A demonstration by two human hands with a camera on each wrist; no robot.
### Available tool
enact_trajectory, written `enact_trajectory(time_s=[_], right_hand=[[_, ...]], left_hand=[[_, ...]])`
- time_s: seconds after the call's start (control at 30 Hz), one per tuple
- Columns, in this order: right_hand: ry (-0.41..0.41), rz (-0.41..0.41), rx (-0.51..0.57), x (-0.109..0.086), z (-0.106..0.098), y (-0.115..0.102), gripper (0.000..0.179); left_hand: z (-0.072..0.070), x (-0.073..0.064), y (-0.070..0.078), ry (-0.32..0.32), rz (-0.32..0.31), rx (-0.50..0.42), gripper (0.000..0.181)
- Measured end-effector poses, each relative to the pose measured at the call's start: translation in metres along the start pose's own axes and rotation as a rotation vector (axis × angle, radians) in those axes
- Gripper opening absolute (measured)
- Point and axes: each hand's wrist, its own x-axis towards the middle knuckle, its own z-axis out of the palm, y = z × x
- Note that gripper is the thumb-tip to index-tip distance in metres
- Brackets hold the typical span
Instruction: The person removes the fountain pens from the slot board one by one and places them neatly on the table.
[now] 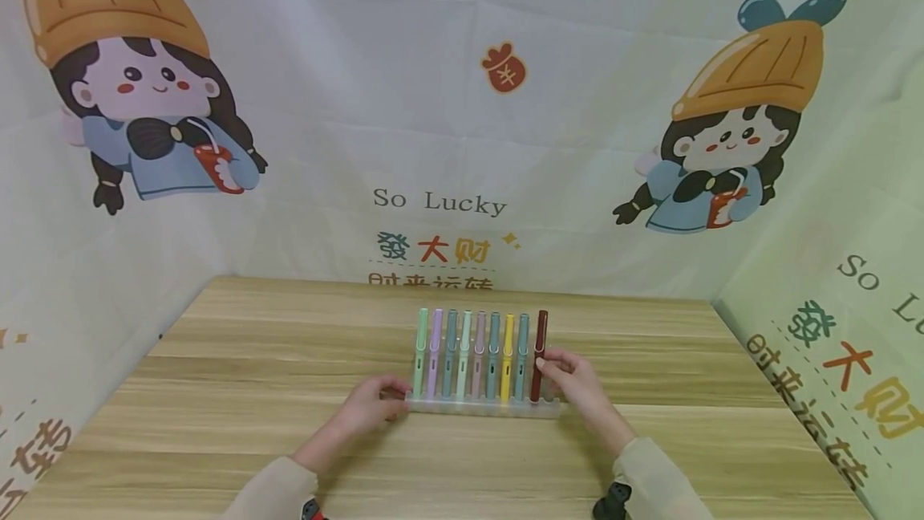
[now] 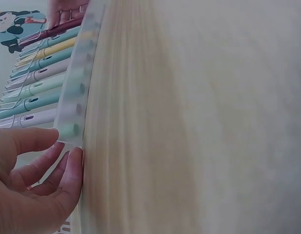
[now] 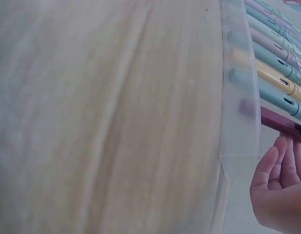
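Note:
A row of upright fountain pens stands in a frosted clear pen holder (image 1: pixel 469 407) on the table. My right hand (image 1: pixel 581 390) pinches the dark red pen (image 1: pixel 541 331) at the row's right end; its lower tip sits inside the holder in the right wrist view. At the other end, my left hand (image 1: pixel 366 406) grips the holder's corner between thumb and fingers, beside the light green pen (image 1: pixel 422 339). Between them stand purple, blue-green, pale green, mauve and yellow pens, among them the yellow pen (image 1: pixel 508 351), all with caps and clips on top.
The wooden table (image 1: pixel 289 335) runs back to a printed cloth (image 1: pixel 433 143) that hangs behind it and along both sides. Dark devices, one of them a wrist device (image 1: pixel 612 500), show at the sleeves.

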Motion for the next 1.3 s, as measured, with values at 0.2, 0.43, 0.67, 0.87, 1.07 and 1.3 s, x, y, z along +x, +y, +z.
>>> enact_trajectory(time_s=[0.2, 0.43, 0.67, 0.87, 1.07, 1.3], right_hand=[[0.000, -0.022, 0.040, 0.004, -0.005, 0.005, 0.051], [0.044, -0.093, 0.051, 0.000, -0.010, -0.007, 0.038], [0.024, -0.169, 0.110, 0.006, -0.026, 0.005, 0.042], [0.056, -0.117, 0.110, 0.022, -0.042, 0.037, 0.050], [0.120, -0.071, 0.141, 0.023, -0.049, 0.043, 0.056], [0.145, -0.023, 0.149, 0.018, -0.054, 0.044, 0.059]], left_hand=[[0.002, 0.002, -0.004, 0.014, -0.017, 0.014, 0.020], [0.002, 0.003, -0.008, 0.012, 0.011, -0.004, 0.020], [-0.002, 0.003, -0.013, -0.012, 0.094, -0.023, 0.021], [0.001, 0.001, -0.003, 0.014, 0.001, -0.009, 0.022], [0.002, 0.001, -0.001, 0.025, -0.036, 0.021, 0.020], [0.001, 0.001, -0.002, 0.017, -0.028, 0.005, 0.019]])
